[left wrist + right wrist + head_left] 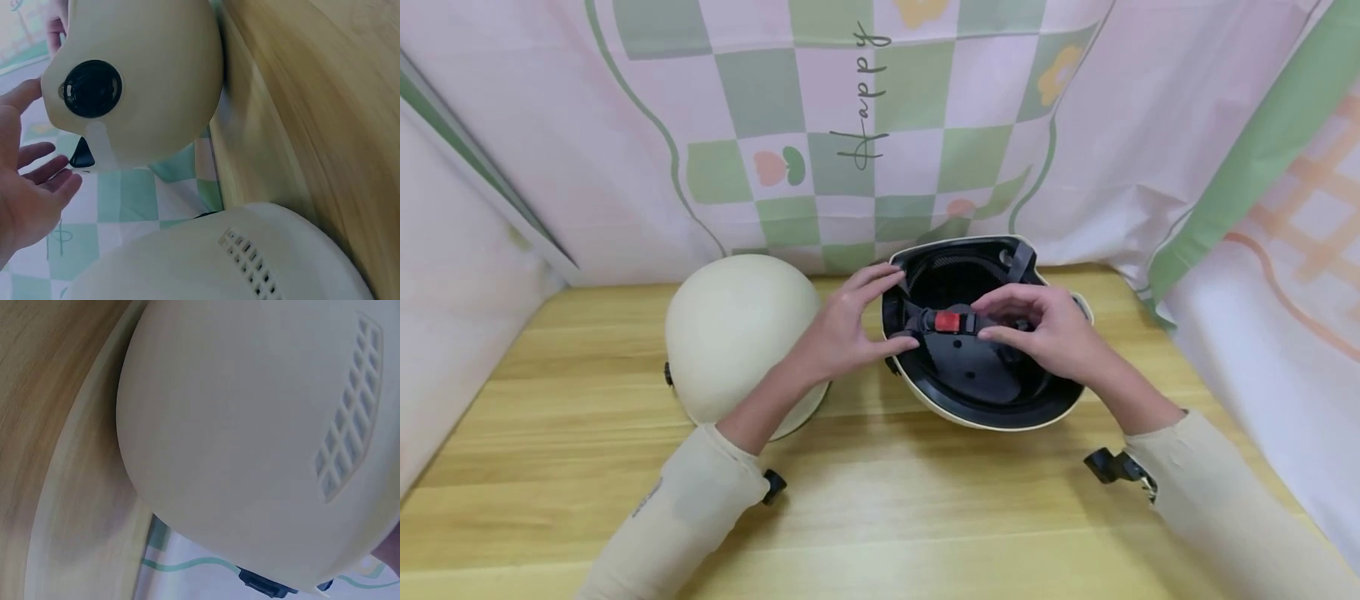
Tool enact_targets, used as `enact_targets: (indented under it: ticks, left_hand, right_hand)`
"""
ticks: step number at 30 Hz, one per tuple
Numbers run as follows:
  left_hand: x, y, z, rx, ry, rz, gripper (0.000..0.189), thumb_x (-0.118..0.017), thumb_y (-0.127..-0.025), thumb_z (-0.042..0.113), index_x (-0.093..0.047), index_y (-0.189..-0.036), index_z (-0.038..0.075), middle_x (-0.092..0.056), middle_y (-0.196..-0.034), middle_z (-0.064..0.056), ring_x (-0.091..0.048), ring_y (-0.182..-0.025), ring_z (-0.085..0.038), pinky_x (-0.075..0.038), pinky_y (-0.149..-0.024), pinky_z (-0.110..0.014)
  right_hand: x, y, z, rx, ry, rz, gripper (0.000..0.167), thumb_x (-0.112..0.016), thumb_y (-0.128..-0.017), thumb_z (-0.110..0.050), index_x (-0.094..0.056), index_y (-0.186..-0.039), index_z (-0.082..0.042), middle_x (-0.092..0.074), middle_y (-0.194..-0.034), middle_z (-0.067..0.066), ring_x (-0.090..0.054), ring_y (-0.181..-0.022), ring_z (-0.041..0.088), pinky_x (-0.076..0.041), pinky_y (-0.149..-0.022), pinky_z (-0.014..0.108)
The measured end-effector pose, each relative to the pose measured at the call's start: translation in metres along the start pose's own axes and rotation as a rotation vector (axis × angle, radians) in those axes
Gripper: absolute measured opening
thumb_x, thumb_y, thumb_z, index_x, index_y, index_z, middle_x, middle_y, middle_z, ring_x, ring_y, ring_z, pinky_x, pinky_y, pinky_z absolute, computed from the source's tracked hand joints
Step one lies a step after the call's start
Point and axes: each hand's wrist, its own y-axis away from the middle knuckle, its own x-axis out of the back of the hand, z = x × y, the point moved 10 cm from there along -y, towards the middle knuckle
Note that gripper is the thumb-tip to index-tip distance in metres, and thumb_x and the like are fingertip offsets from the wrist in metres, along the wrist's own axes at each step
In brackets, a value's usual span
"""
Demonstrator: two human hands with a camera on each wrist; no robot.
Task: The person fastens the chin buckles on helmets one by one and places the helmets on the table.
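Note:
An upturned cream helmet (992,418) lies on the wooden table, its black lining facing up. Across its opening runs a dark chin strap with a red buckle (947,322). My right hand (1048,329) is over the right part of the opening, thumb and fingertips at the two edges of the strap, just right of the buckle. At the left rim is my left hand (850,329), fingers and thumb spread apart, fingertips at the edge. The left wrist view shows the left hand (31,181) beside the helmet's shell (162,81), near a round black fitting (92,89).
A second cream helmet (737,333) sits dome up to the left, behind the left forearm. A patterned curtain (835,92) hangs along the table's back edge, and pale cloth borders both sides. The wooden table (865,533) runs toward the front.

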Motion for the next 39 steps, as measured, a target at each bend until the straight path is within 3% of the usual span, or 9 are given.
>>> enact_targets:
  ticks: [6, 12, 15, 18, 22, 24, 28, 31, 39]
  left_hand:
    - [-0.002, 0.001, -0.007, 0.064, -0.030, -0.060, 0.091, -0.087, -0.086, 0.036, -0.042, -0.157, 0.002, -0.037, -0.162, -0.015, -0.042, -0.146, -0.032, -0.039, -0.117, -0.047]
    - [-0.006, 0.004, -0.018, 0.158, -0.040, -0.140, 0.100, -0.082, -0.088, 0.043, -0.028, -0.164, 0.008, -0.034, -0.164, -0.015, -0.038, -0.149, -0.034, -0.037, -0.118, -0.050]
    - [-0.008, 0.005, -0.021, 0.168, -0.023, -0.159, 0.101, -0.082, -0.089, 0.043, -0.024, -0.165, 0.010, -0.033, -0.165, -0.014, -0.038, -0.149, -0.033, -0.037, -0.118, -0.049]
    - [-0.010, 0.005, -0.021, 0.160, 0.010, -0.168, 0.101, -0.081, -0.091, 0.041, -0.021, -0.166, 0.010, -0.034, -0.164, -0.015, -0.041, -0.147, -0.033, -0.041, -0.116, -0.047]
    - [-0.012, 0.005, -0.022, 0.156, 0.060, -0.172, 0.101, -0.081, -0.092, 0.037, -0.018, -0.166, 0.009, -0.036, -0.162, -0.015, -0.047, -0.142, -0.033, -0.048, -0.110, -0.044]
    - [-0.013, 0.005, -0.023, 0.165, 0.084, -0.177, 0.101, -0.081, -0.092, 0.036, -0.017, -0.167, 0.010, -0.035, -0.164, -0.015, -0.050, -0.140, -0.033, -0.050, -0.108, -0.042]
    - [-0.013, 0.007, -0.027, 0.205, 0.173, -0.180, 0.101, -0.080, -0.093, 0.031, -0.014, -0.167, 0.015, -0.028, -0.168, -0.013, -0.053, -0.138, -0.032, -0.056, -0.099, -0.037]
    - [-0.014, 0.008, -0.030, 0.236, 0.247, -0.173, 0.101, -0.081, -0.093, 0.029, -0.013, -0.167, 0.017, -0.023, -0.170, -0.011, -0.052, -0.139, -0.033, -0.059, -0.092, -0.033]
    - [-0.018, 0.012, -0.033, 0.275, 0.340, -0.175, 0.101, -0.080, -0.094, 0.025, -0.011, -0.168, 0.019, -0.017, -0.172, -0.008, -0.048, -0.143, -0.035, -0.058, -0.094, -0.034]
  right_hand:
    - [0.008, 0.003, -0.010, 0.103, -0.010, 0.024, 0.027, -0.077, -0.086, 0.012, -0.073, -0.112, 0.004, -0.076, -0.101, 0.017, -0.071, -0.091, 0.004, -0.056, -0.081, 0.017]
    - [0.044, 0.008, -0.018, 0.249, 0.310, 0.254, 0.033, -0.078, -0.080, 0.014, -0.075, -0.111, 0.002, -0.075, -0.108, 0.016, -0.067, -0.100, 0.018, -0.044, -0.090, 0.011]
    - [0.058, 0.008, -0.002, 0.207, 0.368, 0.276, 0.045, -0.070, -0.081, 0.015, -0.072, -0.124, 0.001, -0.068, -0.128, 0.019, -0.060, -0.120, 0.034, -0.036, -0.098, 0.010]
    - [0.062, 0.008, 0.024, 0.103, 0.290, 0.208, 0.062, -0.060, -0.081, 0.017, -0.061, -0.142, 0.001, -0.056, -0.145, 0.023, -0.054, -0.128, 0.032, -0.036, -0.097, 0.007]
    - [0.061, 0.009, 0.048, 0.042, 0.175, 0.128, 0.073, -0.053, -0.082, 0.019, -0.047, -0.153, 0.001, -0.056, -0.144, 0.027, -0.056, -0.121, -0.004, -0.043, -0.087, 0.005]
    - [0.061, 0.008, 0.056, 0.042, 0.074, 0.106, 0.073, -0.050, -0.084, 0.019, -0.048, -0.154, -0.002, -0.063, -0.140, 0.016, -0.056, -0.115, -0.013, -0.046, -0.084, 0.006]
    - [0.059, 0.006, 0.065, 0.033, -0.279, 0.043, 0.075, -0.035, -0.086, 0.019, -0.051, -0.154, -0.009, -0.064, -0.137, -0.007, -0.058, -0.121, -0.003, -0.045, -0.088, 0.013]
    - [0.056, 0.007, 0.072, 0.001, -0.461, 0.002, 0.083, -0.025, -0.082, 0.015, -0.050, -0.155, -0.013, -0.062, -0.140, -0.009, -0.052, -0.128, 0.010, -0.037, -0.096, 0.022]
    - [0.055, 0.009, 0.086, -0.075, -0.421, 0.027, 0.089, -0.023, -0.077, 0.008, -0.047, -0.157, -0.020, -0.059, -0.140, -0.012, -0.042, -0.122, 0.020, -0.030, -0.090, 0.032]
